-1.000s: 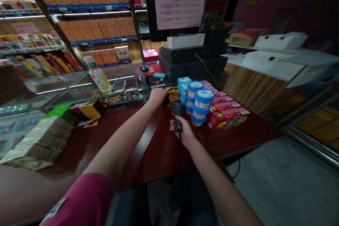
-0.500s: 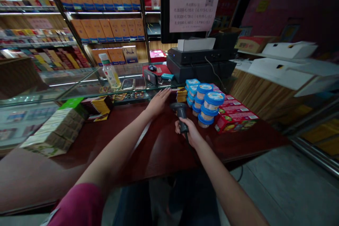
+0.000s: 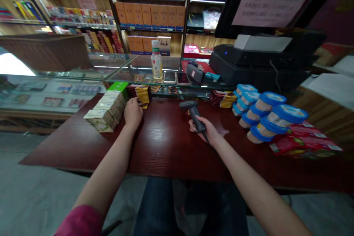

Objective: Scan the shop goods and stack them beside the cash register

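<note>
My right hand point(image 3: 209, 132) grips the handle of a black barcode scanner point(image 3: 191, 113) above the dark red wooden counter point(image 3: 171, 147); the scanner's head points left. My left hand point(image 3: 133, 113) rests on the counter, its fingers against a stack of dark packets with yellow stripes point(image 3: 139, 93), right beside a long row of pale boxes with a green end point(image 3: 108, 105). A second stack of the striped packets point(image 3: 222, 99) lies to the right of the scanner.
Stacked blue-lidded tubs point(image 3: 265, 112) and red boxes point(image 3: 305, 142) fill the counter's right side. Behind it is a glass display case point(image 3: 118, 70) with a bottle point(image 3: 156, 61) and phones on top, a black till and printer point(image 3: 257, 62), and shelves of orange boxes point(image 3: 151, 14).
My left hand left the striped packets next to the tubs and swung left to the other striped stack. The view turned left. My right hand kept the scanner and turned it left.
</note>
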Tool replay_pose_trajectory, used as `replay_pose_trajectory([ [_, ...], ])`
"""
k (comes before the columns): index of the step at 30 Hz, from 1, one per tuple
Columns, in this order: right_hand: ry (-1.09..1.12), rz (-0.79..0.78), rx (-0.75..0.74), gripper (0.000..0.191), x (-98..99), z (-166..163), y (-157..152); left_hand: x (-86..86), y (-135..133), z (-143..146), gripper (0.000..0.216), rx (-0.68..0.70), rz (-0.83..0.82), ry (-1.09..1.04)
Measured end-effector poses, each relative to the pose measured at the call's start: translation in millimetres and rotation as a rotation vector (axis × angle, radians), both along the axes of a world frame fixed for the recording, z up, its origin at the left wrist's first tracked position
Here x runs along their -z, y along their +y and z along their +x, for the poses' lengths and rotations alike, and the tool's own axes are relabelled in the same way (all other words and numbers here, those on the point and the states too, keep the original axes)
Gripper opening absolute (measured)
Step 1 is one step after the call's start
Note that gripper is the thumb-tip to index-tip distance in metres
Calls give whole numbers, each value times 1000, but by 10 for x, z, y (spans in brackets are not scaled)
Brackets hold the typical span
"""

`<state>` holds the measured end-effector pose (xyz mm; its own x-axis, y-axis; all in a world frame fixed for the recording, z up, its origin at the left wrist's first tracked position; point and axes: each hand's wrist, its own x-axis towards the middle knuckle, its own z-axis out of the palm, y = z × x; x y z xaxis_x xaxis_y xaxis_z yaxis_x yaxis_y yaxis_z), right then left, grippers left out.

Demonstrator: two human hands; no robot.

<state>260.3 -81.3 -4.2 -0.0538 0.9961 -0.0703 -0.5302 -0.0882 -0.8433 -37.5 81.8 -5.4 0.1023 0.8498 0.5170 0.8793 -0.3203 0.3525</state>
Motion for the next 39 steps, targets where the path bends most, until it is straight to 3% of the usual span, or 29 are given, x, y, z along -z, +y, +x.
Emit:
replay_pose_trajectory([
  [5, -51, -22, -104, 25, -16, -293, 312, 96, 29, -60, 51, 37, -199, 189],
  [13, -16, -23, -76, 15, -32, -289, 285, 24, 20, 31, 44, 321, -173, 242],
  [16, -22, -33, -76, 14, -51, -309, 269, 5, 12, 33, 50, 298, -215, 208],
  [21, -37, -96, -22, 30, -113, -355, 276, -64, -77, 128, 41, 158, -259, 273],
  [27, 51, -136, 17, 12, -146, -340, 271, -110, -169, 418, 43, 127, -202, 320],
  [31, 56, -81, 9, 11, -143, -351, 242, -82, -126, 502, 38, 151, -145, 96],
  [34, 21, -10, 1, 17, -130, -372, 221, -6, -21, 565, 30, 172, -119, -316],
  [37, -30, 47, -2, 23, -116, -397, 203, 106, 74, 667, 29, 249, -273, -810],
  [39, -62, 68, -2, 26, -109, -419, 192, 171, 102, 727, 30, 324, -451, -1003],
])
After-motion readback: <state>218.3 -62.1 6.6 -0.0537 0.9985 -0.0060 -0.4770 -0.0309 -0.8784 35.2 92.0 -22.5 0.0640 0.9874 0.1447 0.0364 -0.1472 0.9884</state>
